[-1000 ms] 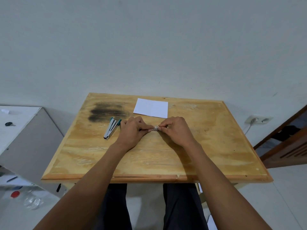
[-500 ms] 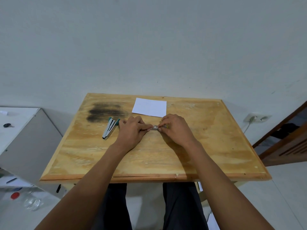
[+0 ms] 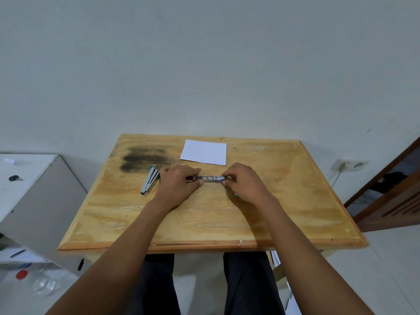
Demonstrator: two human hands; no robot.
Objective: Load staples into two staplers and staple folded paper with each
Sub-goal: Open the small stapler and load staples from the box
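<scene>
Both my hands hold a small metal stapler (image 3: pixel 209 178) stretched out lengthwise over the middle of the wooden table (image 3: pixel 204 219). My left hand (image 3: pixel 177 185) pinches its left end, my right hand (image 3: pixel 244 184) pinches its right end. A bit of teal plastic shows under my right palm. A second stapler (image 3: pixel 149 183), silver with a teal end, lies on the table left of my left hand, a little apart from it. A folded white paper (image 3: pixel 204 152) lies flat beyond my hands, near the table's far edge.
A dark scorch-like stain (image 3: pixel 145 158) marks the table's far left. A white cabinet (image 3: pixel 29 192) stands to the left, with a bottle (image 3: pixel 43 284) on the floor below. A wall socket (image 3: pixel 348 164) and a wooden door (image 3: pixel 395 196) are on the right.
My hands have drawn apart sideways. The metal piece between them now shows much longer than before, when only a short bit was visible between my fingertips.
</scene>
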